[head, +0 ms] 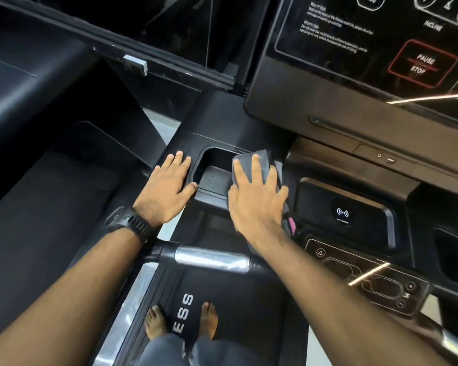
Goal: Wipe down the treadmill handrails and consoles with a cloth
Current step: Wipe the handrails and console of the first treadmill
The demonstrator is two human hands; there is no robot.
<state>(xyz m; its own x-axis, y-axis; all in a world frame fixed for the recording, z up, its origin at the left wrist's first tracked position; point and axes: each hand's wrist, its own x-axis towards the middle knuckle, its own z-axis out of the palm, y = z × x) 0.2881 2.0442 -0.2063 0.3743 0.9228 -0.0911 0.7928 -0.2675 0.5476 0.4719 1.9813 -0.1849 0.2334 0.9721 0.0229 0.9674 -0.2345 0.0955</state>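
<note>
**Head view: cloth (265, 160) on recess (214, 165)**

Nearest, I saw the handrail (212, 258). Beyond it my left hand (167, 188) lay flat beside the recess. My right hand (257, 199), spread open, pressed the grey cloth on its rim, below the console (328, 101).

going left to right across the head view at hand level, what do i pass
watch → left hand, flat → storage pocket → right hand pressing the cloth → wireless charging pad → dark recess at the right edge
</note>
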